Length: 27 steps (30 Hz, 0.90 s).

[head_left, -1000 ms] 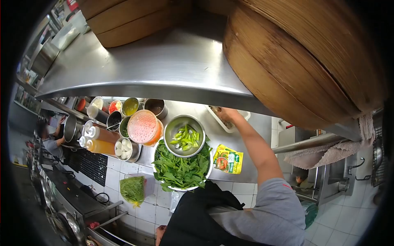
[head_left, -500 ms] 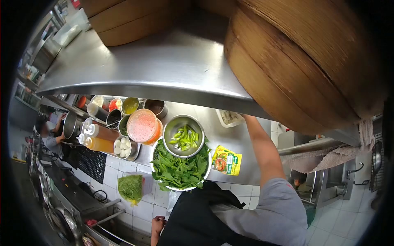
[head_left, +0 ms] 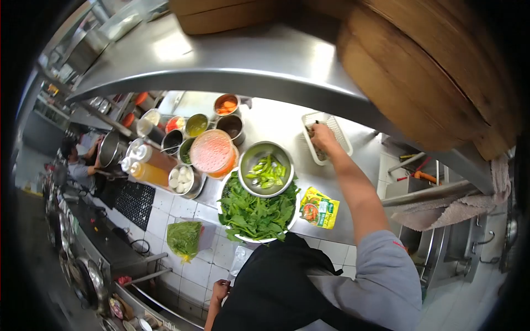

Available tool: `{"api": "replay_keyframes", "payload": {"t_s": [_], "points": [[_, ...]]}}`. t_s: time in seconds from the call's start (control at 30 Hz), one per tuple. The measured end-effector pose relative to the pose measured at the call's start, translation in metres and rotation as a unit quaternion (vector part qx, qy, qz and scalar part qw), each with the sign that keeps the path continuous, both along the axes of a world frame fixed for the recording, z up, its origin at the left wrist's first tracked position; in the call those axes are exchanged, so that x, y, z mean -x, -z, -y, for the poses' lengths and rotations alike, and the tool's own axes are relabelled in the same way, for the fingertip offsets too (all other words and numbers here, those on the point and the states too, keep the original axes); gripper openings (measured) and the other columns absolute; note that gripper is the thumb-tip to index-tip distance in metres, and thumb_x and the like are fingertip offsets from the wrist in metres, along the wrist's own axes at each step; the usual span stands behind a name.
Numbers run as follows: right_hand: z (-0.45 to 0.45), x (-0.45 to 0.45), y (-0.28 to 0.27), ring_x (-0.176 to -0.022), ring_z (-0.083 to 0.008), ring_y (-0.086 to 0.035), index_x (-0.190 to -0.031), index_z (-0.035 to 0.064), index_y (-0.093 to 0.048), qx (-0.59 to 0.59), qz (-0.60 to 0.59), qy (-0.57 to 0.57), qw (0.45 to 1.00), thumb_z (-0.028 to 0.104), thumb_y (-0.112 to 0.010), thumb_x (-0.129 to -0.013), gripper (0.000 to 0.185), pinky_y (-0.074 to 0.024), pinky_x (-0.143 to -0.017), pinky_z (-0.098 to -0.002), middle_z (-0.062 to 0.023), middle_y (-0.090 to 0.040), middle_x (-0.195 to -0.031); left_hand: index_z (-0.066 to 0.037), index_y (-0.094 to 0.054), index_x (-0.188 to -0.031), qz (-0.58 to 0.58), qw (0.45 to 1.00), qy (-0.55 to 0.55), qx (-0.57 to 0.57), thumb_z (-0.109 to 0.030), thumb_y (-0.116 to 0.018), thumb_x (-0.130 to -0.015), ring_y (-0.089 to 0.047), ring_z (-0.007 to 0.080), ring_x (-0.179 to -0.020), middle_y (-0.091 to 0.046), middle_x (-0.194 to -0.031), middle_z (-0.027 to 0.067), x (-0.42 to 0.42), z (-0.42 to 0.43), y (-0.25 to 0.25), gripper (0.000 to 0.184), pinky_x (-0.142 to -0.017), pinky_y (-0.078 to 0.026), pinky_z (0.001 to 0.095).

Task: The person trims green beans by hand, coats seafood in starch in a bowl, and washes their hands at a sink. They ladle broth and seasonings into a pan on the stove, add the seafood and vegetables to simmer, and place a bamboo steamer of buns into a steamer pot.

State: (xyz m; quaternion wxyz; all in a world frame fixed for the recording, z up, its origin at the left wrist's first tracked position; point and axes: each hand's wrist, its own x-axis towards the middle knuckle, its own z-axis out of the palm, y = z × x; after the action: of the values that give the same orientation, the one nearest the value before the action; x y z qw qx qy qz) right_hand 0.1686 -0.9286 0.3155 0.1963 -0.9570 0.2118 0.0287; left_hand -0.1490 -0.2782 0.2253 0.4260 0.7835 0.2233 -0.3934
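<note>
My right hand reaches into a white perforated basket under the shelf, its fingers closed around something I cannot make out. Down by my side, near the black apron, my left hand has curled fingers, and what they hold, if anything, is hidden. On the counter a steel bowl of cut green peppers rests on leafy greens in a white bowl. A yellow packet lies to the right of the greens.
Bamboo steamers stand on the steel shelf above the counter. Sauce bottles, a tub with a pink lid and several ingredient pots are on the left. A co-worker is at far left. A towel hangs right.
The view has shifted, showing more of the counter under the shelf. My right hand, hidden by the shelf's edge half a second ago, now shows in the basket. My left hand has come further into view.
</note>
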Motion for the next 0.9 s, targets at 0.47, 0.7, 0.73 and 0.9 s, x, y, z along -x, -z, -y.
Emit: {"api": "replay_keyframes", "payload": {"t_s": [0.47, 0.7, 0.73, 0.9], "points": [[-0.014, 0.004, -0.017, -0.096, -0.0352, -0.063, -0.095, 0.0069, -0.07, 0.072, -0.038, -0.108, 0.991, 0.015, -0.066, -0.074, 0.023, -0.0501, -0.084, -0.0441, -0.0174, -0.065, -0.098, 0.004, -0.064, -0.089, 0.049, 0.997, 0.021, -0.052, -0.016, -0.063, -0.089, -0.062, 0.0187, -0.061, -0.068, -0.074, 0.0125, 0.013, -0.004, 0.011, 0.021, -0.055, -0.049, 0.0311], [-0.018, 0.004, -0.001, -0.094, -0.0402, -0.06, -0.091, 0.001, -0.059, 0.062, 0.035, -0.12, 0.99, 0.023, -0.063, -0.08, 0.025, -0.0481, -0.083, -0.0454, -0.0223, -0.063, -0.097, 0.005, -0.067, -0.088, 0.049, 0.997, -0.044, -0.047, -0.016, -0.062, -0.087, -0.063, 0.0183, -0.066, -0.067, -0.071, 0.0117, 0.015, -0.015, 0.038, 0.021, -0.06, -0.05, 0.0324], [-0.017, 0.006, 0.002, -0.092, -0.0411, -0.061, -0.087, 0.0004, -0.057, 0.076, 0.053, -0.132, 0.987, 0.025, -0.066, -0.079, 0.027, -0.0483, -0.08, -0.0457, -0.0226, -0.064, -0.096, 0.005, -0.066, -0.089, 0.052, 0.997, -0.044, -0.035, -0.015, -0.061, -0.088, -0.062, 0.0182, -0.064, -0.066, -0.069, 0.01, 0.02, -0.025, 0.061, 0.021, -0.058, -0.05, 0.0317], [-0.002, 0.016, 0.009, -0.083, -0.0335, -0.065, -0.093, -0.0004, -0.061, -0.004, 0.106, -0.079, 0.991, 0.029, -0.07, -0.079, 0.034, -0.0506, -0.075, -0.0394, -0.0184, -0.066, -0.087, 0.005, -0.064, -0.088, 0.039, 0.993, -0.106, 0.011, -0.015, -0.059, -0.091, -0.058, 0.0137, -0.054, -0.063, -0.065, 0.0088, 0.016, 0.003, 0.018, 0.02, -0.048, -0.044, 0.0301]]}}
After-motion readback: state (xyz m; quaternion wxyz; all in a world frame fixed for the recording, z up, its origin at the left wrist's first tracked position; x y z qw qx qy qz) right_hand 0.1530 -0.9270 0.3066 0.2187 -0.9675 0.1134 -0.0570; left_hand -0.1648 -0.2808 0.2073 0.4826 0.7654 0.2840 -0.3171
